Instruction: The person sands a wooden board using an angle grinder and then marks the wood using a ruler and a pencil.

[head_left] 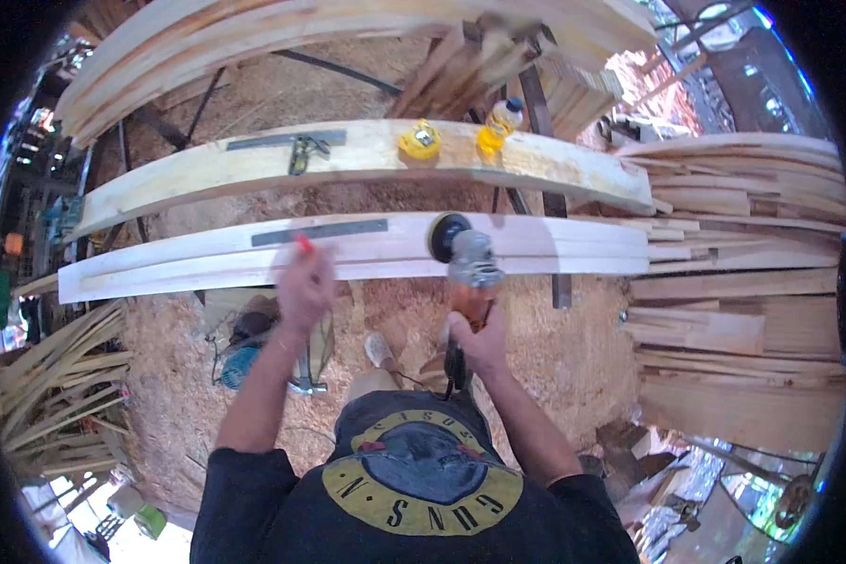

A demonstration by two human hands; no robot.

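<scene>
My right hand (479, 340) is wrapped round the orange body of an angle grinder (476, 263), a corded power tool with a silvery head. Its round black disc (447, 237) is at the pale wooden beam (555, 249) in front of me; I cannot tell whether it touches. Over the beam's near edge, my left hand (305, 293) is closed on a small red object (304, 243), too blurred to name. Just beyond that hand, a flat metal ruler (348, 229) lies along the beam.
A second beam (188, 179) behind carries another metal ruler (254, 140), a dark clamp-like tool (305, 154), a yellow tape measure (420, 141) and a bottle (498, 127) of yellow liquid. Boards (724, 263) are stacked right. A hammer (307, 383) and a teal tool (240, 367) lie below.
</scene>
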